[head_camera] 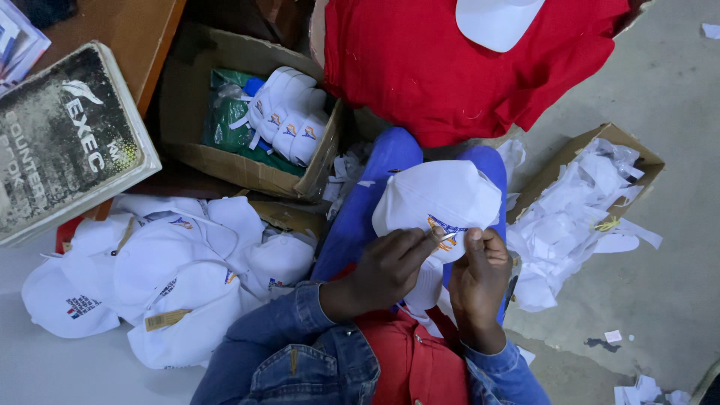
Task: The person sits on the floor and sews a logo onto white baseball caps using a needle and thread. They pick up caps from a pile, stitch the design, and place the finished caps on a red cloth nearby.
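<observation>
A bright red fabric garment fills the upper middle of the frame, with a white cap brim lying on its top edge. At lower left, a loose heap of white cloth caps with small coloured emblems spreads over the pale floor. Above it, at upper left, a thick worn hardback book with a dark cover leans against a brown wooden desk. Just right of the book sits an open brown cardboard box holding a nested row of white caps over green plastic wrap. At right of centre, a second, shallower cardboard box overflows with crumpled white paper scraps.

In the centre, on the person's blue-trousered lap, rests a white cloth cap with an orange and blue embroidered emblem. The left hand, in a denim sleeve, pinches the cap at the emblem with thumb and forefinger closed. The right hand is curled shut against the cap's edge beside it, gripping the fabric. A small metallic thing shows between the fingertips; what it is cannot be told.
</observation>
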